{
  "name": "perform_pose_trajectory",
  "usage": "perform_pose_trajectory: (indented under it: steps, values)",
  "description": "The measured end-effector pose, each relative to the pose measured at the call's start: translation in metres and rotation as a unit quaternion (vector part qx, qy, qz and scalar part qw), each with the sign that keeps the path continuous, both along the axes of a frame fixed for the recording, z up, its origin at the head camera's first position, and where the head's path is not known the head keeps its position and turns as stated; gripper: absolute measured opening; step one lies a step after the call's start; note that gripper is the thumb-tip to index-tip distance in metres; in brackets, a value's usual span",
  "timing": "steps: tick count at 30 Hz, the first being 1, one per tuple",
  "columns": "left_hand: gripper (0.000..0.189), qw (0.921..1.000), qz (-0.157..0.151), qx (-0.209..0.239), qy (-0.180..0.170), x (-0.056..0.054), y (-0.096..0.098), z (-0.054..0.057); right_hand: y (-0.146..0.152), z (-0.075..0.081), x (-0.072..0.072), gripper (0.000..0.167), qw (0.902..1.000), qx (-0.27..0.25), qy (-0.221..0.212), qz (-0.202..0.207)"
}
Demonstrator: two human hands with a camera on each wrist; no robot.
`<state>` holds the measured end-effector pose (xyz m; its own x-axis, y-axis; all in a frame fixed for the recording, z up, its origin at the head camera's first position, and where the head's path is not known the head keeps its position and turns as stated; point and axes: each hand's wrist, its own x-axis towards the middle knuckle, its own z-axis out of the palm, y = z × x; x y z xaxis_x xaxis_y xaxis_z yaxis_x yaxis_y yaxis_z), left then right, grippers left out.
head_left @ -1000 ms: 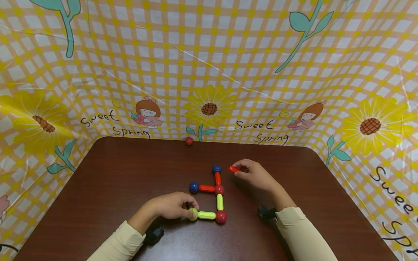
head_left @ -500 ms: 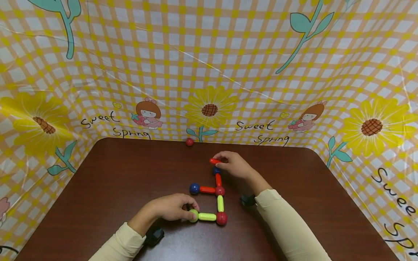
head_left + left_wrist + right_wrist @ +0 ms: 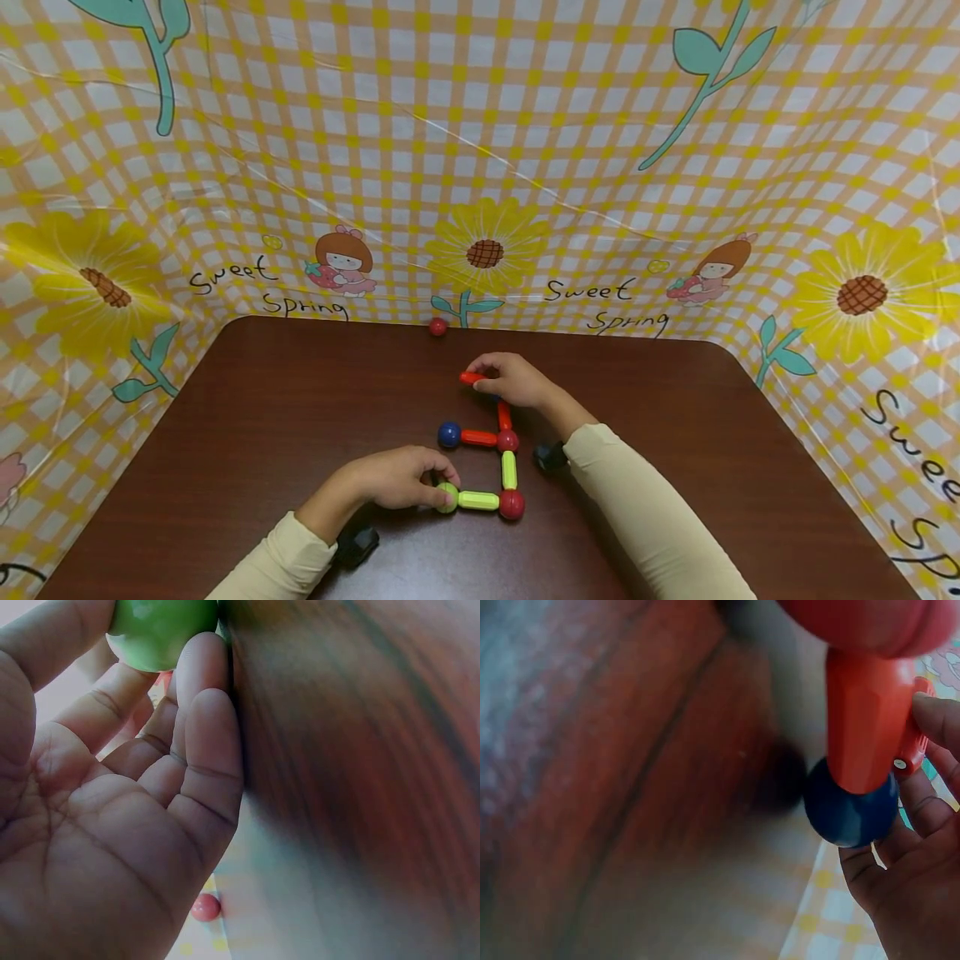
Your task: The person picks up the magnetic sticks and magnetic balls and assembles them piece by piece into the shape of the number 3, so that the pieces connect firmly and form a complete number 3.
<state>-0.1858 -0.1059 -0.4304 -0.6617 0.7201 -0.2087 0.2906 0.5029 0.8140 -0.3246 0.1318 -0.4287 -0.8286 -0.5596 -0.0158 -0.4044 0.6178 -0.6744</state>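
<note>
My left hand [image 3: 393, 477] holds a yellow-green ball [image 3: 448, 498] between thumb and fingers at the near left end of a magnetic-stick shape. From that ball, a yellow-green stick [image 3: 478, 500] leads to a red ball [image 3: 512, 504]. A second yellow-green stick [image 3: 509, 471] joins it to another red ball [image 3: 507, 441]. Two red sticks branch off there, one [image 3: 480, 437] to a blue ball [image 3: 450, 434], the other [image 3: 504, 415] to a far blue ball [image 3: 851, 806]. My right hand [image 3: 517, 383] pinches a loose red stick [image 3: 913, 746] beside this far ball, mostly hiding the ball in the head view.
A lone red ball [image 3: 438, 327] lies at the back edge of the dark wooden table [image 3: 300, 367]. Checked, flower-printed cloth [image 3: 480, 167] hangs around the back and sides. A black wrist device [image 3: 357, 547] sits under the left forearm.
The right hand has carried its red stick leftward, from right of the far blue ball to just past it on the left. My left hand keeps its hold on the yellow-green ball.
</note>
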Motion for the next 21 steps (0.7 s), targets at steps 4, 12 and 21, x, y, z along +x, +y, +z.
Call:
perform_pose_trajectory:
  steps: [4, 12, 21]
  values:
    - [0.009, 1.0000, -0.001, 0.000, 0.002, -0.0003, 0.0000, -0.0005, -0.0004, -0.0040, -0.0007, 0.017, 0.9998, 0.016, -0.009, 0.002]
    - [0.010, 1.0000, -0.001, -0.004, 0.005, -0.0009, -0.0004, -0.0007, 0.0007, -0.0055, -0.0014, 0.016, 0.9999, 0.014, -0.009, 0.001]
    - [0.011, 1.0000, -0.001, -0.005, 0.000, -0.0011, 0.0001, -0.0004, 0.0062, -0.0099, -0.0043, 0.019, 0.9989, -0.011, -0.046, 0.006]
